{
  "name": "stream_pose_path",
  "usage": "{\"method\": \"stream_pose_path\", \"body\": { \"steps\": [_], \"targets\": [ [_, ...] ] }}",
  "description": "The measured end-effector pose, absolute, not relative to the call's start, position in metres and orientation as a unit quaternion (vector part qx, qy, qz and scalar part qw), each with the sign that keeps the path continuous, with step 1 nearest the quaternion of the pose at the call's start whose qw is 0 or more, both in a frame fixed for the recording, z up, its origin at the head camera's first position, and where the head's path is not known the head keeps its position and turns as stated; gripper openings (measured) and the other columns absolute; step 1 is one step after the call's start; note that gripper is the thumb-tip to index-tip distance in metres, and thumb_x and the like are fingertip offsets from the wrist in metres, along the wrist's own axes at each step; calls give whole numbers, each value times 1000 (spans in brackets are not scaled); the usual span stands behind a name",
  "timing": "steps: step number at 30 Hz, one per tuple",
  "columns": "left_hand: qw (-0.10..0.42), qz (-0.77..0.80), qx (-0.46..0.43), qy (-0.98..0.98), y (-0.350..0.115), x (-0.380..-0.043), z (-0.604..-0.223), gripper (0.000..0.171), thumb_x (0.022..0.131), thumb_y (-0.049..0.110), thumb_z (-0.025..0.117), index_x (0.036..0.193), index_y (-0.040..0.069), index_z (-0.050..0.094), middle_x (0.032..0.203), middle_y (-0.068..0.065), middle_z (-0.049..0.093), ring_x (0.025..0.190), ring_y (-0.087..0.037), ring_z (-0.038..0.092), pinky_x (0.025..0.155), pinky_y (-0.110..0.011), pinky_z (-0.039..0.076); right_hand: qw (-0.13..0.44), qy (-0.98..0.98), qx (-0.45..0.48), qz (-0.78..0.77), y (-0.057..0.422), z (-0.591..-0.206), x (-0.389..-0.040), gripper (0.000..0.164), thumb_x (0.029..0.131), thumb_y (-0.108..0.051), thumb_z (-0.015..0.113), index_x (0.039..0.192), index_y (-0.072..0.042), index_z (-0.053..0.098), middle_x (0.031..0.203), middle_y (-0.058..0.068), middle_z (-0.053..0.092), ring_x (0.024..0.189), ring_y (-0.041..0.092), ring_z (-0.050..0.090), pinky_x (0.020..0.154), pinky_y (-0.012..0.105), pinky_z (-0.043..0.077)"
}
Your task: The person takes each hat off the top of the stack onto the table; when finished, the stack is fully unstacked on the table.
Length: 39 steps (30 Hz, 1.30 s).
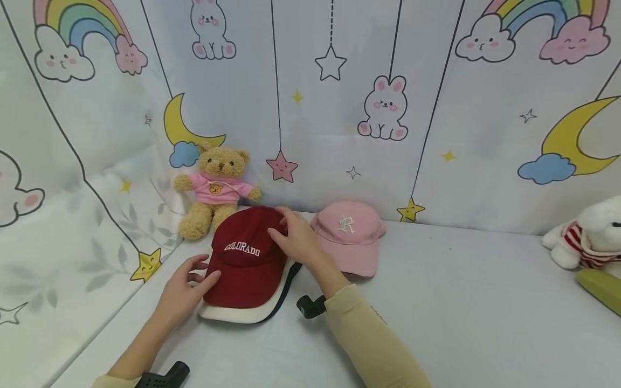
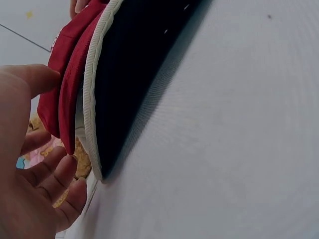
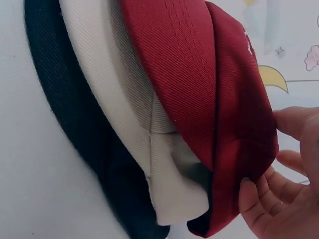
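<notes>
A dark red baseball cap (image 1: 245, 269) lettered COLORADO lies stacked over a cream cap (image 1: 233, 314) and a navy cap (image 1: 289, 276). The stack leans at the back of the table, brims toward me. My left hand (image 1: 186, 288) is at the red cap's left side, thumb at the cloth and the other fingers loosely bent and spread. On the upper right of the red crown, my right hand (image 1: 303, 237) touches the cloth with thumb and fingertips. In the right wrist view, gaps show between the stacked brims; a pink cap (image 1: 346, 237) sits just right of this hand.
A teddy bear (image 1: 215, 188) in a pink top sits behind the stack, against the patterned backdrop (image 1: 315, 118). At the far right are a white plush toy (image 1: 599, 231) with a red-striped piece and a green object (image 1: 601, 291). White cloth covers the table (image 1: 466, 318).
</notes>
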<state>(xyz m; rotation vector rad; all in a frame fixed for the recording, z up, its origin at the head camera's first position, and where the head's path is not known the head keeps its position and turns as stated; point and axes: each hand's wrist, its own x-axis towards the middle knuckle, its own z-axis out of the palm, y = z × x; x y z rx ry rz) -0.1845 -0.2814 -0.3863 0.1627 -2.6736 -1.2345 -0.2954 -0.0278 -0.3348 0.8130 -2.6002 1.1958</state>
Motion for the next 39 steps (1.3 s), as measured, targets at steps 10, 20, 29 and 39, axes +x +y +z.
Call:
{"method": "stream_pose_path", "body": {
  "steps": [10, 20, 29, 39],
  "targets": [
    [57, -411, 77, -907, -280, -185, -382, 83, 94, 56, 65, 149, 0, 38, 132, -24, 54, 114, -36, 59, 88, -44, 53, 58, -875, 253, 409, -28, -339, -297, 53, 101, -27, 63, 146, -3, 48, 122, 13, 60, 110, 23, 57, 92, 38, 52],
    [59, -413, 77, -905, -283, -185, -379, 79, 93, 54, 67, 146, 1, 43, 127, -20, 58, 110, -32, 61, 80, -32, 51, 61, -882, 253, 394, -28, -336, -296, 48, 101, -26, 64, 142, -4, 54, 121, 12, 59, 106, 22, 58, 88, 35, 53],
    [69, -434, 82, -895, -282, -181, -380, 78, 92, 51, 71, 148, 4, 44, 129, -19, 57, 109, -30, 60, 76, -26, 51, 53, -875, 252, 410, -28, -336, -295, 48, 101, -22, 63, 142, 1, 53, 117, 13, 61, 101, 23, 58, 85, 35, 54],
    [86, -468, 68, -877, -281, -179, -380, 76, 92, 44, 74, 150, 6, 44, 133, -18, 55, 107, -27, 61, 73, -22, 52, 56, -861, 255, 437, -27, -334, -295, 44, 101, -14, 64, 141, 0, 54, 110, 11, 62, 93, 20, 60, 75, 28, 55]
  ]
}}
